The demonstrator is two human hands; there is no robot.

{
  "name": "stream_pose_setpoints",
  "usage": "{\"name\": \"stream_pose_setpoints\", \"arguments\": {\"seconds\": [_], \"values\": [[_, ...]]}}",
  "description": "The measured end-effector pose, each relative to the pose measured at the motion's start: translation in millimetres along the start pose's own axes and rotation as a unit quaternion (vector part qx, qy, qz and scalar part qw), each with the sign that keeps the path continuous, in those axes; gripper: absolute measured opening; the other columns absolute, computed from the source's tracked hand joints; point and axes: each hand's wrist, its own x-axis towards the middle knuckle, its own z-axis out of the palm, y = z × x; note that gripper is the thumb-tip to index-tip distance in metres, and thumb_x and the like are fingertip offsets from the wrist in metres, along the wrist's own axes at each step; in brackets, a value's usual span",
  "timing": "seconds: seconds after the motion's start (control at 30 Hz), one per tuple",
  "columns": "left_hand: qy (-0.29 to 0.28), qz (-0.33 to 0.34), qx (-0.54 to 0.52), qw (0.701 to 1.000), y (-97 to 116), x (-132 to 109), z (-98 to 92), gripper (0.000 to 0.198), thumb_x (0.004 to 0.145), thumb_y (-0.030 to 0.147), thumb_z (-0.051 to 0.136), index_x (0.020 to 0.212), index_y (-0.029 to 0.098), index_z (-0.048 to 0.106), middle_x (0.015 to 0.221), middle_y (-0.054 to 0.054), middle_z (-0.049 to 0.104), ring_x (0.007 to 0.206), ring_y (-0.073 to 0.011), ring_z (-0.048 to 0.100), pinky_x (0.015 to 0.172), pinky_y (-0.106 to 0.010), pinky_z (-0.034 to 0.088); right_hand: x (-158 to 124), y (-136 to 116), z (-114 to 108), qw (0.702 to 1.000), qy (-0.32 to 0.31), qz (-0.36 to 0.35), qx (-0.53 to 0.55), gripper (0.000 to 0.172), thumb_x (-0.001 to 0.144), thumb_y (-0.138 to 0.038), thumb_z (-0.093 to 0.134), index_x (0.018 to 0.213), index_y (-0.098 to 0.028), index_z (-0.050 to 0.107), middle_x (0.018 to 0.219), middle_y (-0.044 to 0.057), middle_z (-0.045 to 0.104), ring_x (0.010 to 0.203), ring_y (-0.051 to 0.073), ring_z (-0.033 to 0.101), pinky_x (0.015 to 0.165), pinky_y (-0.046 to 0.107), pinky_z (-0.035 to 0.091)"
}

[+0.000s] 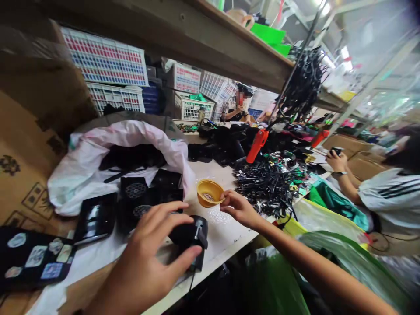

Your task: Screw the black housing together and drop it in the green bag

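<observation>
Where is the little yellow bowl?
In the head view, the yellow bowl is in the middle, above the white bench, touching the person's right hand, with a heap of black cables to its right.

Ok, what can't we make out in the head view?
All head view:
- Black device: much of it hidden by the left hand.
- Yellow bowl, held by the right hand: contents too small to identify.
- Tangled black parts: pieces overlap, too small to separate.
- Black item: partly hidden by the co-worker's hand.

Bowl point(210, 193) beside cable heap point(271, 186), bag point(82, 183) left
</observation>
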Motion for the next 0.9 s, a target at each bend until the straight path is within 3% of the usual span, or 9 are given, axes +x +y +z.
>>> {"name": "stream_pose_setpoints", "arguments": {"seconds": [0.1,0.2,0.3,0.43,0.53,0.6,0.7,0.8,0.9], "values": [[-0.095,0.009,0.069,0.993,-10.1,-4.3,30.4,0.046,0.079,0.029,0.072,0.122,0.039,0.059,0.139,0.000,0.057,0.124,-0.0326,0.054,0.098,-0.062,0.051,18.9,10.8,21.3,0.999,-0.041,-0.004,-0.012,0.021,0.080,-0.031,0.071,0.069,-0.019,0.057,0.101,0.008,0.057,0.097,0.022,0.060,0.087,0.038,0.050],[-0.129,0.002,0.075,0.989,-14.8,-12.9,47.6,0.049,0.074,0.025,0.074,0.120,0.034,0.059,0.138,-0.003,0.059,0.123,-0.0333,0.056,0.097,-0.063,0.051,24.4,12.9,34.6,0.996,-0.079,-0.002,-0.032,0.019,0.081,-0.027,0.069,0.069,-0.019,0.057,0.096,0.007,0.058,0.091,0.021,0.061,0.082,0.037,0.052],[-0.091,-0.015,0.058,0.994,-18.7,-22.6,48.4,0.036,0.078,0.023,0.071,0.107,0.026,0.050,0.129,-0.006,0.063,0.117,-0.0299,0.060,0.093,-0.055,0.056,19.5,7.6,38.1,0.993,-0.103,0.003,-0.053,0.014,0.080,-0.022,0.068,0.070,-0.018,0.060,0.097,0.008,0.059,0.089,0.021,0.061,0.079,0.036,0.053],[-0.066,-0.070,0.075,0.992,-26.0,-36.5,39.2,0.028,0.083,0.024,0.066,0.092,0.026,0.041,0.119,-0.006,0.065,0.104,-0.0264,0.066,0.079,-0.043,0.060,2.7,-10.0,37.7,0.995,-0.070,0.022,-0.072,0.006,0.083,-0.020,0.066,0.078,-0.017,0.065,0.114,0.011,0.053,0.083,0.017,0.058,0.075,0.034,0.050],[-0.065,-0.094,0.082,0.990,-28.1,-45.6,31.7,0.023,0.086,0.028,0.062,0.089,0.026,0.040,0.124,-0.008,0.060,0.111,-0.0265,0.062,0.080,-0.041,0.058,-12.5,-27.5,45.3,0.995,-0.072,0.037,-0.054,0.011,0.087,-0.026,0.066,0.078,-0.019,0.065,0.094,0.006,0.060,0.081,0.017,0.057,0.074,0.033,0.046],[-0.072,-0.112,0.070,0.989,-27.6,-51.0,27.3,0.023,0.089,0.029,0.058,0.107,0.024,0.046,0.112,-0.009,0.060,0.110,-0.0256,0.061,0.084,-0.041,0.057,-20.8,-37.2,56.0,0.991,-0.105,0.086,0.017,0.016,0.085,-0.031,0.070,0.077,-0.019,0.065,0.082,0.004,0.062,0.080,0.018,0.058,0.076,0.032,0.044],[-0.077,-0.156,0.033,0.984,-27.2,-60.7,22.9,0.053,0.092,0.031,0.054,0.139,0.019,0.034,0.086,-0.003,0.054,0.096,-0.0239,0.061,0.086,-0.043,0.056,-26.7,-44.7,76.2,0.958,-0.138,0.198,0.156,0.024,0.077,-0.037,0.079,0.076,-0.017,0.065,0.077,0.002,0.064,0.072,0.015,0.057,0.069,0.029,0.043],[-0.055,-0.176,-0.016,0.983,-27.9,-72.7,23.2,0.016,0.092,0.029,0.054,0.104,0.023,0.046,0.114,-0.010,0.057,0.115,-0.0258,0.055,0.095,-0.048,0.050,-26.0,-46.1,92.2,0.941,-0.150,0.218,0.209,0.030,0.072,-0.040,0.084,0.072,-0.017,0.065,0.075,0.002,0.064,0.071,0.014,0.056,0.068,0.028,0.043],[-0.025,-0.191,-0.056,0.980,-27.1,-81.6,26.8,0.020,0.092,0.025,0.053,0.084,0.025,0.035,0.141,-0.010,0.046,0.131,-0.0252,0.044,0.104,-0.048,0.042,-23.7,-48.3,99.6,0.956,-0.166,0.159,0.183,0.028,0.076,-0.040,0.081,0.073,-0.017,0.066,0.080,0.002,0.061,0.078,0.015,0.056,0.075,0.028,0.044]]}}
